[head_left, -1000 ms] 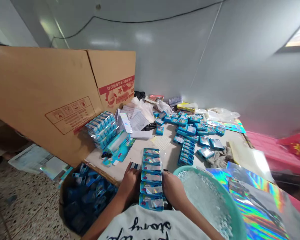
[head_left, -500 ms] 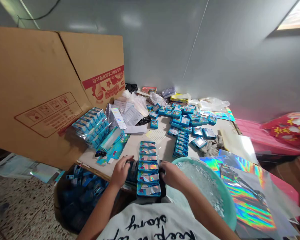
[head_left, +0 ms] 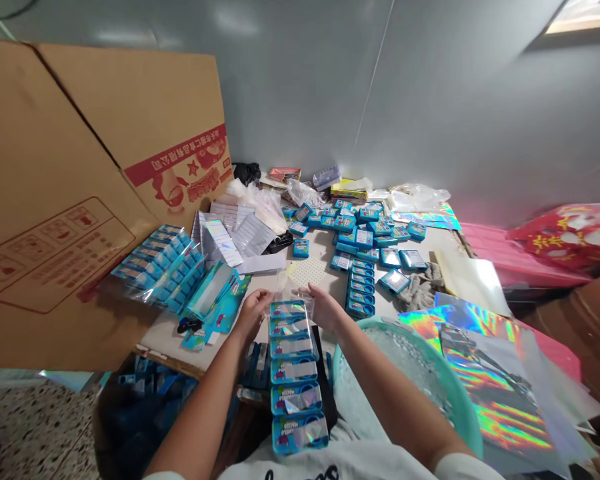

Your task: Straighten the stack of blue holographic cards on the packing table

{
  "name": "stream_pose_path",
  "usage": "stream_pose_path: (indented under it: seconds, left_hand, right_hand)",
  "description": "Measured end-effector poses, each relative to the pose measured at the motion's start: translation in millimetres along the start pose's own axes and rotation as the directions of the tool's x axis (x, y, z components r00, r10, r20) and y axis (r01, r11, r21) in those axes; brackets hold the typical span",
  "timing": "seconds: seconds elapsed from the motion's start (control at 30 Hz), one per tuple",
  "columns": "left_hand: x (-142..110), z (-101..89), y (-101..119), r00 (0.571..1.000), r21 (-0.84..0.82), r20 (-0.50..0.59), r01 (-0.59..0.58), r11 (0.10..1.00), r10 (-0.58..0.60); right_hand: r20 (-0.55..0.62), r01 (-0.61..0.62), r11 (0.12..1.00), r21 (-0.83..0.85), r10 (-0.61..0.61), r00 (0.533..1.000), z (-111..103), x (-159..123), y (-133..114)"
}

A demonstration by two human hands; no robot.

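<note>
the row of small blue window-fronted boxes, lying on the table edge half a second earlier, had been lifted toward the person. the left hand and right hand each held a grip on its far end, beside the teal plastic basin.

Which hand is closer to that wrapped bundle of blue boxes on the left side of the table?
The left hand. It holds the left side of the row of blue boxes, on the same side as the wrapped bundle. The right hand sits across the row, beside the teal basin, so it would probably have to cross over.
</note>
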State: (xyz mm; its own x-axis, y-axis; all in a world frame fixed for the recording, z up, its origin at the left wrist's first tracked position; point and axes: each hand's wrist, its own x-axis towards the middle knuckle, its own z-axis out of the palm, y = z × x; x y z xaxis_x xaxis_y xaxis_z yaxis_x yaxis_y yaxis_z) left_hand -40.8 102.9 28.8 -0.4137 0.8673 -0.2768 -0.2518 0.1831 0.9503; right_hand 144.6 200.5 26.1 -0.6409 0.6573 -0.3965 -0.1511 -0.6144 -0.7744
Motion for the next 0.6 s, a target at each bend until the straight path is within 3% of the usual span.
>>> stream_pose_path:
  seconds: [0.1,0.23,0.4,0.5,0.6]
  left_hand:
    - [7,-3.4,-4,1.000,-0.087,-0.015,-0.026,0.996,0.025]
    - [19,-13.3,-9,0.994,-0.110,-0.106,0.016,0.994,-0.028]
    - [22,-18.3,-11,0.984,-0.010,-0.057,0.166,0.986,-0.167]
    - [25,-18.6,-14,0.974,0.070,-0.183,0.150,0.986,-0.135]
    - [24,-22.9,-10,0.923,0.189,-0.384,0.040,0.981,0.037]
  right_hand:
    - [-0.057,0.123,0.982,0.146,-0.116,0.992,1,12,-1]
    - [-0.224,0.248,0.941,0.230,-0.197,0.955,-1,29,6]
    - [-0.396,0.198,0.958,0.207,-0.103,0.913,-5,45,24]
    - [-0.443,0.199,0.964,0.176,-0.102,0.891,-5,43,27]
    - [-0.458,0.238,0.964,0.116,-0.160,0.875,-3,24,25]
